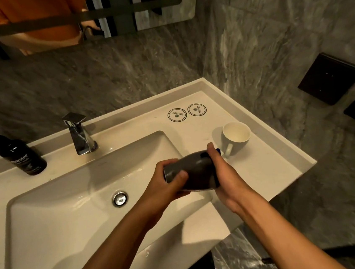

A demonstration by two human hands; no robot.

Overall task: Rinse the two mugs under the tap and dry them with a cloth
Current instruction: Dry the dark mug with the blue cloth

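Observation:
A dark grey mug (194,172) lies on its side in the air over the basin's right edge, held between both hands. My left hand (166,186) grips its narrow end, thumb over the rim. My right hand (224,173) cups the wide end, and a bit of blue shows at its fingertips. A white mug (236,137) stands upright on the counter just behind my right hand, handle toward me. The chrome tap (80,135) stands at the back of the basin, with no water visibly running. I cannot make out a cloth.
The white sink (70,211) has a chrome drain plug (120,199). A black pump bottle (18,153) stands left of the tap. Two round stickers (186,112) lie on the counter's back right. Grey marble walls close in behind and to the right.

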